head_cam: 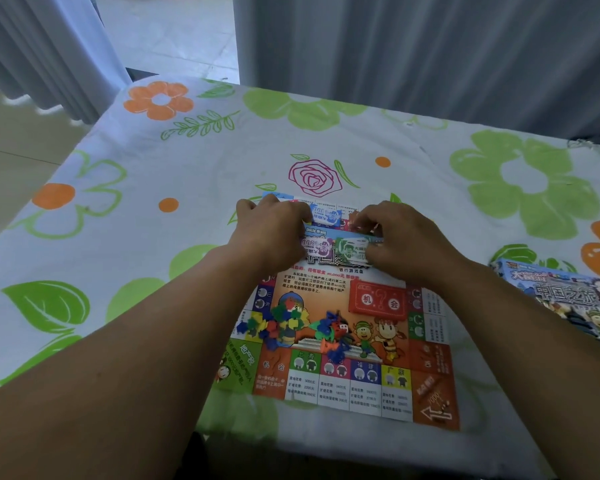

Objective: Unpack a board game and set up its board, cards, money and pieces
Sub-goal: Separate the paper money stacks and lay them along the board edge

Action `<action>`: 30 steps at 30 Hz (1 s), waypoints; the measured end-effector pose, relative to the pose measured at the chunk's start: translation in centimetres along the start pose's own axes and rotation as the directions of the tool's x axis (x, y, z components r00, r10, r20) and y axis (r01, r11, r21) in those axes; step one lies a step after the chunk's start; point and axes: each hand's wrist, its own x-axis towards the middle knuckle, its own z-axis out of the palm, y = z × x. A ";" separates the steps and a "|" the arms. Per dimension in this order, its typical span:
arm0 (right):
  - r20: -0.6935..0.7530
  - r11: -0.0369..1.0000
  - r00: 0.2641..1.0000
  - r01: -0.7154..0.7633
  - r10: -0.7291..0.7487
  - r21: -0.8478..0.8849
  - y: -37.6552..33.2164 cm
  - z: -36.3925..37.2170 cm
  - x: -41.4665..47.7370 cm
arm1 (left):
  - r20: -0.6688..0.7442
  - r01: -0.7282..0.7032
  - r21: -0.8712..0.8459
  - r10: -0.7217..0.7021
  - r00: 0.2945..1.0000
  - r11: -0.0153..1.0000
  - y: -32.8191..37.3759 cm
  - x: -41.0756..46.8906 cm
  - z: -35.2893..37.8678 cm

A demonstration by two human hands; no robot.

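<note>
**Both hands at the banknotes on the far half of the board**

A colourful printed paper game board (343, 386) lies flat on the tabletop (222, 161), which is covered by a white cloth with green and orange flowers. Everything else is placed from that board. On its far half lie three paper notes: a blue banknote (326, 214) nearest the far edge and, closer in, a purple banknote (314, 245) just beside a green banknote (352, 249). The left hand (274, 226) lies palm down over the left ends of the blue and purple ones, fingers bent; whether it grips anything I cannot tell. The right hand (399, 233) seems to pinch the green banknote between thumb and fingers. On the board's middle right sits a red card stack (378, 301). Left of the board's centre lies a loose heap of small coloured plastic pieces (281, 323). Off the board's right edge lies the blue illustrated game box (565, 299).
</note>
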 end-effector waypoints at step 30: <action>0.063 0.997 0.996 0.071 -0.069 -0.025 1.0 0.2 -1.7 | 0.032 -0.174 0.073 0.173 0.984 0.982 5.5 1.1 1.8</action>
